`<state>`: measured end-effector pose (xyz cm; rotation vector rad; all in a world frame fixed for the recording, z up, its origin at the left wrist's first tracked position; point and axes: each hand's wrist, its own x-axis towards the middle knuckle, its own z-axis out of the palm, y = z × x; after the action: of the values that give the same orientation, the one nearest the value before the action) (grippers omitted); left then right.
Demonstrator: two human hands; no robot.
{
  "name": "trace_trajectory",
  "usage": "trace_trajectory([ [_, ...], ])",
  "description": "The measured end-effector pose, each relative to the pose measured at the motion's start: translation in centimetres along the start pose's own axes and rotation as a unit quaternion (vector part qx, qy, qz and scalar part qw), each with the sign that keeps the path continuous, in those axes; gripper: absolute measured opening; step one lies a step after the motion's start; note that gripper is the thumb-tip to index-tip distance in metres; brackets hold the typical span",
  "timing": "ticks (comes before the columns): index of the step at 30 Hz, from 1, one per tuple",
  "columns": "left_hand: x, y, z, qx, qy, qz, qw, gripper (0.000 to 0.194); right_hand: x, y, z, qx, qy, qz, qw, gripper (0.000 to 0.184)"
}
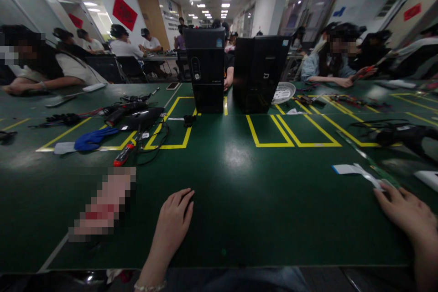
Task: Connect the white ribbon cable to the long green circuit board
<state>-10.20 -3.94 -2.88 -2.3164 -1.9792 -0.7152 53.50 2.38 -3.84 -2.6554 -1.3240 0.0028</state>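
Observation:
My left hand (176, 214) lies on the green table, palm down, with fingers stretched forward and nothing held. At the right, my right hand (407, 210) is closed at the near end of a white flat ribbon cable (351, 169). The cable's blue-tipped end points left. Just beyond the cable, a long thin green strip (359, 151) runs down toward the same fingers; whether they touch it I cannot tell. A blurred-out flat object (106, 203) lies left of my left hand. Beyond it is a red-and-black screwdriver (123, 154).
Two black computer towers (208, 70) (258, 73) stand at the table's middle. Yellow tape outlines (273, 145) mark the surface. Left are a blue glove (94, 139) and tangled black cables (126, 105); right are a white basket (284, 92) and a black device (400, 133). People sit around.

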Motion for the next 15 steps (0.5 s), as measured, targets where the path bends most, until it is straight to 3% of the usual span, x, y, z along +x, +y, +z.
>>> trace_trajectory([
  [9,0.1,0.0,0.0,-0.004,0.006,0.004,1.000,0.033,-0.2,-0.7,-0.3,-0.041,-0.012,0.010,0.999,0.077],
  [15,0.0,-0.1,0.2,-0.001,0.004,0.004,1.000,0.034,-1.4,-1.5,-0.9,-0.038,0.046,0.005,0.998,0.081],
])
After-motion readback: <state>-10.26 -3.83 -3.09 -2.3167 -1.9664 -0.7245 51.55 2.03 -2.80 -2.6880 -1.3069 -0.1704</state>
